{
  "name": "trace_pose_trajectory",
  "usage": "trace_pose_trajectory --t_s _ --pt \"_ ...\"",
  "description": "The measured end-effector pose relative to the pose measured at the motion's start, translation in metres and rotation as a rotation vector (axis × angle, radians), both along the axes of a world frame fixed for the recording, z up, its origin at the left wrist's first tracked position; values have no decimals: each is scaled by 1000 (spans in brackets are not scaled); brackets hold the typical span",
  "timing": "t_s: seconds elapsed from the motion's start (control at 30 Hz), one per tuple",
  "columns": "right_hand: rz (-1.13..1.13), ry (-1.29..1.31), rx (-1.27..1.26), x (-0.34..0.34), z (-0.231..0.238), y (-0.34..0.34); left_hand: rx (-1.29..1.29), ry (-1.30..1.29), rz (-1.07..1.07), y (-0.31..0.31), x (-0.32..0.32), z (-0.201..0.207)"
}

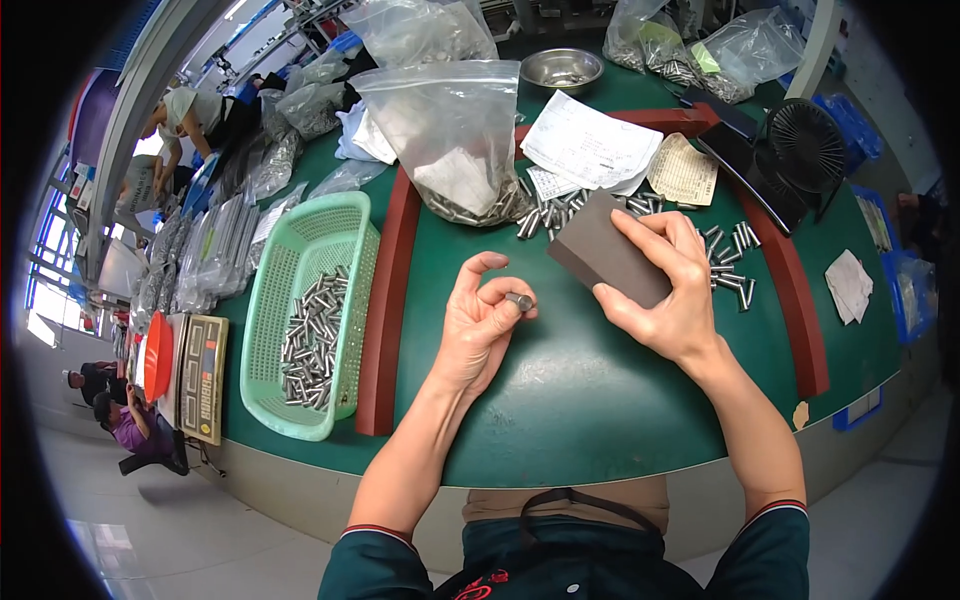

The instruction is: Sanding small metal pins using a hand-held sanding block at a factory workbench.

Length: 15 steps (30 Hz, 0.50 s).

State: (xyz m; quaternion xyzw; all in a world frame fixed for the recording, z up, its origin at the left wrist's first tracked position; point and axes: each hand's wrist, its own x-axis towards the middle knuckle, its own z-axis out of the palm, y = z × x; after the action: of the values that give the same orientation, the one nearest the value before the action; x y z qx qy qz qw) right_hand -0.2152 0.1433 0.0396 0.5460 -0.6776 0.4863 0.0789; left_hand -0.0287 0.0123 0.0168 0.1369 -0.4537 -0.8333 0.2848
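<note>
Over the green tabletop, my left hand point(478, 335) is closed with a small metal pin point(519, 301) pinched between thumb and fingers, its round end facing right. My right hand point(668, 285) grips a dark grey-brown rectangular block point(606, 246), thumb on the near edge and fingers over the top. The block is tilted and apart from the pin. Behind and beside the block lie loose metal pins point(737, 254), some partly hidden by the block and my right hand. To the left, a light green plastic basket point(362, 300) contains many similar pins point(315, 340).
Dark red wooden strips point(385, 320) frame the work area. Beyond stand a clear bag of parts point(450, 140), papers point(590, 145), a metal bowl point(562, 70) and a black fan point(805, 145). A scale point(205, 380) sits left of the basket. Other people work at far left.
</note>
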Motion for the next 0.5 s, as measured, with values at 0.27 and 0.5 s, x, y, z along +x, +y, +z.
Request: trace_pose_trajectory --t_s 0.27,0.5 --pt "20 42 -6 5 0 0 124 24 -44 -4 3 -7" --pt "232 226 -111 27 7 1 83 -41 -15 -4 4 -14"
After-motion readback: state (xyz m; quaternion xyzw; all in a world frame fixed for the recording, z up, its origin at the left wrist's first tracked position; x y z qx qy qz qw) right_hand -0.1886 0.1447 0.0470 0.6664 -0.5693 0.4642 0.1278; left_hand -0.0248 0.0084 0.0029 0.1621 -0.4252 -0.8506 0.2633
